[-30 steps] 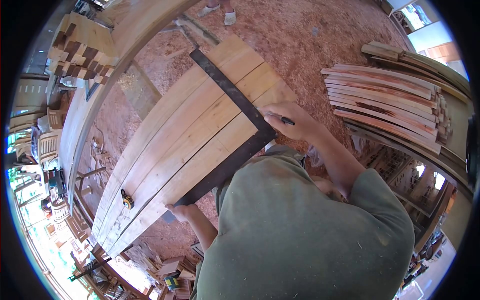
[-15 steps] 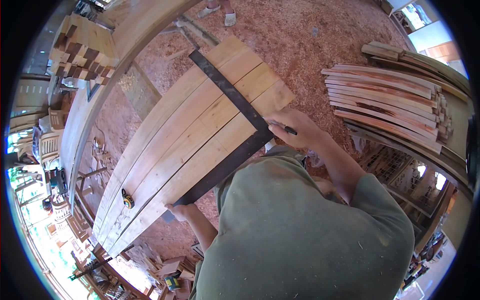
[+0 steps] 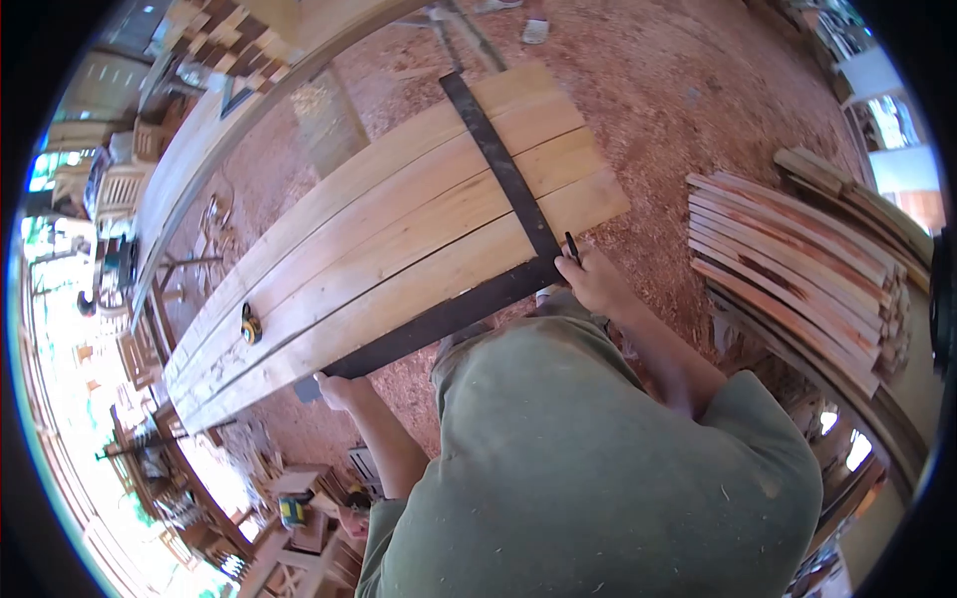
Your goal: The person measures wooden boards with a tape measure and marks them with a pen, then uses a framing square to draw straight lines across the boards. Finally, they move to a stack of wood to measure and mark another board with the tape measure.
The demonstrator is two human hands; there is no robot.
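Note:
A large dark L-shaped square (image 3: 429, 324) lies on a panel of pale wooden boards (image 3: 399, 219), one arm across the boards and the other along the near edge. My left hand (image 3: 341, 391) is closed on the square's long arm near its left end. At the square's corner, my right hand (image 3: 590, 279) is closed, with a black pen (image 3: 572, 247) pointing up from its fingers. That hand touches or nearly touches the corner; the exact contact is hard to see. A yellow and black tape measure (image 3: 251, 327) rests on the left part of the panel.
Stacked reddish planks (image 3: 797, 274) stand at the right. A curved wooden piece (image 3: 189, 189) and stacked blocks (image 3: 234, 45) are at the upper left. Shavings cover the floor (image 3: 658, 90). Another person's foot (image 3: 535, 30) shows at the top. Chair parts lie lower left.
The view has shifted and turned. My right hand has moved from above the square's corner to its outer side, and the pen now points up. My left hand keeps its hold.

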